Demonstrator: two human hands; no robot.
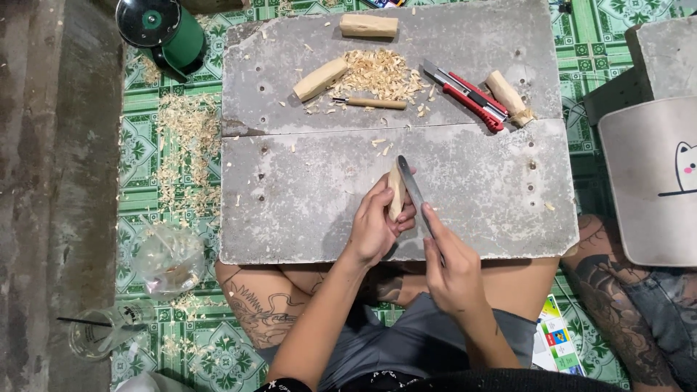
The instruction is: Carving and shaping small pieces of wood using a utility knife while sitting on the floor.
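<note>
My left hand (pixel 377 221) grips a small pale wooden piece (pixel 396 190), held upright over the grey concrete slab (pixel 305 196). My right hand (pixel 451 268) holds a knife (pixel 412 185); its long grey blade lies against the right side of the wood, tip pointing away from me. Both hands hover above the slab's near edge, over my crossed legs.
On the far half of the slab lie three wooden sticks (pixel 319 78), a small carving tool (pixel 372 102), a heap of shavings (pixel 377 72) and two utility knives (pixel 468 93). A green jug (pixel 165 33) stands far left. Plastic cups (pixel 98 330) sit near left. Another person's tattooed leg (pixel 617 305) is at right.
</note>
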